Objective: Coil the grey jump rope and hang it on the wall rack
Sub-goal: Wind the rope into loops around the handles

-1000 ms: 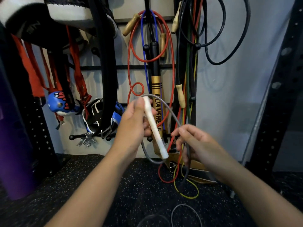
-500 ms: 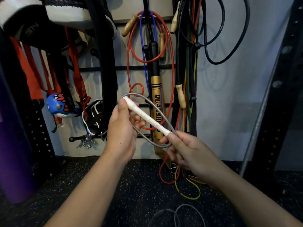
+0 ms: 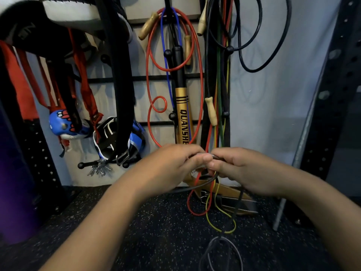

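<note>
1. While the grey jump rope is being gathered, both hands are brought together low in front of the wall rack, a little below frame centre, thumbs nearly touching.
2. The left hand is closed in a narrow grip around what is judged to be the handle and gathered loops, kept bundled so they cannot spring open; the handle itself is hidden.
3. The right hand is pinched shut on the cord, apparently to feed the next loop across.
4. A short bright stretch between the thumbs is seen lying roughly along the 9-to-3 line.
5. From the right hand the cord is let hang toward 6 o'clock, where slack loops lie on the floor.
6. Coiling is judged unfinished.
</note>
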Action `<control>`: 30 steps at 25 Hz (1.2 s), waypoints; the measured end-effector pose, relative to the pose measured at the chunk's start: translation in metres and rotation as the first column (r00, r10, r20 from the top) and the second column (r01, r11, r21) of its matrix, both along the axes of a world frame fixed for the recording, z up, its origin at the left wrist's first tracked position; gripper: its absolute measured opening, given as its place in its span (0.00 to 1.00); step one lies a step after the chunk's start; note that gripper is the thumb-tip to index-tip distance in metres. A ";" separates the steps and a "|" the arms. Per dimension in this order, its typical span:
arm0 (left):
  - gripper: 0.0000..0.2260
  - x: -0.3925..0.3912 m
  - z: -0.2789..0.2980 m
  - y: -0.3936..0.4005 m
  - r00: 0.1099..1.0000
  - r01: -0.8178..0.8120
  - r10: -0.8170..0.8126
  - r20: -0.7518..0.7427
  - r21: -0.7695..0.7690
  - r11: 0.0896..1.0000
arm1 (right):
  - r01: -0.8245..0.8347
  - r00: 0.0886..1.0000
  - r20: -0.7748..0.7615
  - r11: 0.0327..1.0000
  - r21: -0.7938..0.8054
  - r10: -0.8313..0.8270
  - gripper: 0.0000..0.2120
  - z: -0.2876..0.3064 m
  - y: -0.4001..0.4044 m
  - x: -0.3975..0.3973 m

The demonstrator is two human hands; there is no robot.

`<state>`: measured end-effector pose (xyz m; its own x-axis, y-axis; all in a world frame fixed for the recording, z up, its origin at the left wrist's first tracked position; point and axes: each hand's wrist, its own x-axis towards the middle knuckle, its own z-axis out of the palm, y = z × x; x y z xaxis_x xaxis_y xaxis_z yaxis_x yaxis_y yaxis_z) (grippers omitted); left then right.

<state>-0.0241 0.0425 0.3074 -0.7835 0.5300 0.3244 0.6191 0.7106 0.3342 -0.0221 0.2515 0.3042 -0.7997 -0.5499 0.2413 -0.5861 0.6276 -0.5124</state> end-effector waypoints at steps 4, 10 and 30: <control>0.14 -0.001 -0.005 0.000 0.993 0.082 -0.091 0.070 0.120 0.989 | -0.003 1.000 -0.009 0.996 -0.085 0.002 0.12 -0.002 0.003 -0.003; 0.15 -0.008 -0.006 -0.009 1.000 0.016 -0.018 0.018 0.114 0.993 | 0.026 0.983 0.172 0.886 -0.463 0.062 0.13 -0.007 0.005 -0.011; 0.13 -0.018 -0.005 0.014 0.935 -0.180 -0.343 0.090 0.954 -0.239 | 0.037 0.964 0.184 0.585 -0.810 0.193 0.10 -0.052 -0.066 -0.006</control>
